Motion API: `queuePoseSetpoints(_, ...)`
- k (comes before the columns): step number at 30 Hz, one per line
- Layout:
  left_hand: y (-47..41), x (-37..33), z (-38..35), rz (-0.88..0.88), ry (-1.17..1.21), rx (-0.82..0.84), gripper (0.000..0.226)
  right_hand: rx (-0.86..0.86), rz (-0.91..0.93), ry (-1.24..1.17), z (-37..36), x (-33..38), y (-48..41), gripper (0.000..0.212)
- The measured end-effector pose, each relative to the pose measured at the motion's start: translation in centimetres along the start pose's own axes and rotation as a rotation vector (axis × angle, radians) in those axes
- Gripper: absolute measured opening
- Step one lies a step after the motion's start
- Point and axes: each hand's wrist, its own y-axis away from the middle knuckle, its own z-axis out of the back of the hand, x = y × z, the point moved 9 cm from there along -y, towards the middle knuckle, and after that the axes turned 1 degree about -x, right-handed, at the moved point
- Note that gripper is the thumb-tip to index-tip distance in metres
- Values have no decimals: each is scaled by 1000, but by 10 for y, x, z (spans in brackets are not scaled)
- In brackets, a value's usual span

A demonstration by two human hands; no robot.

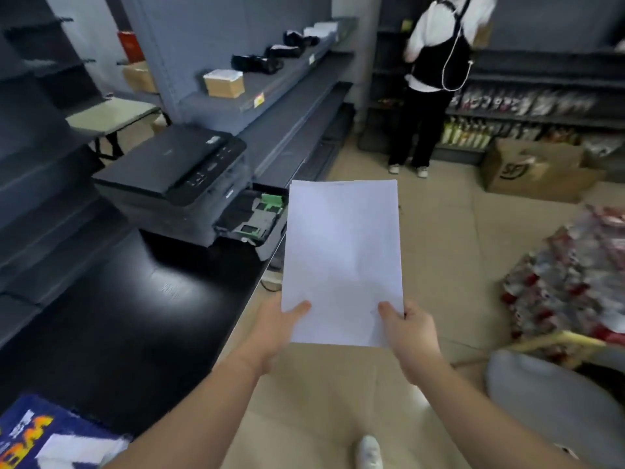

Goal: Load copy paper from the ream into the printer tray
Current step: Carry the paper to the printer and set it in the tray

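Left hand (274, 328) and right hand (411, 333) pinch the near corners of a thin paper (343, 262) sheaf. Light and floppy, it likely needs two-edge support entering the tray (252, 216).

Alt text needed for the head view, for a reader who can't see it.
Both hands, left hand and right hand, hold a stack of white paper by its near corners above the floor. The printer sits on a black counter at left, its paper tray pulled open.
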Motion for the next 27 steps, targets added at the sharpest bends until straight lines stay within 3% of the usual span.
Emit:
queuePoseSetpoints(8,-109,-43,-98,-38,-122,81,22,-109,-2,-88,63,26,-107,13)
queuePoseSetpoints(16,-227,-115,-185,-92,-132,115,18,-105,18,-131,98,92,-251,13)
queuePoseSetpoints(27,-399,-173,-213,-67,-107,102,23,-65,-11,-187,67,159,-428,9)
